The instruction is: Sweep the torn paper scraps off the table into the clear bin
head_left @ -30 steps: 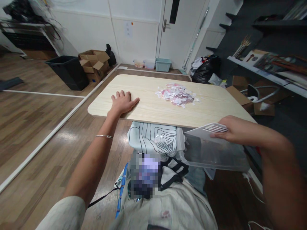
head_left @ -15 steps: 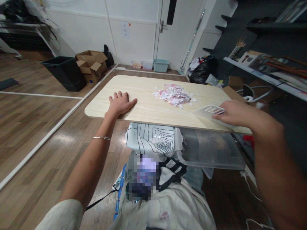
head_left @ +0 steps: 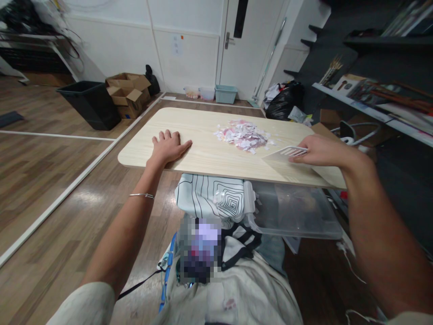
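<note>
A heap of torn paper scraps (head_left: pixel 244 135), white and pink, lies on the light wooden table (head_left: pixel 209 153). My right hand (head_left: pixel 318 151) grips a flat white plastic scraper (head_left: pixel 283 155) with slots, held just to the right of the heap and low over the tabletop. My left hand (head_left: pixel 168 146) lies flat with fingers spread on the table's near left part. A clear plastic bin (head_left: pixel 294 212) rests below the table's near edge, on my lap side.
A black bin (head_left: pixel 91 103) and open cardboard boxes (head_left: pixel 130 92) stand on the wooden floor at the left. A black rubbish bag (head_left: pixel 287 99) and a teal tub (head_left: pixel 225 93) sit by the door. Shelves (head_left: pixel 382 108) run along the right.
My right hand has lifted the white scraper from over the clear bin up onto the table and moved it left toward the paper heap. The left hand stayed put.
</note>
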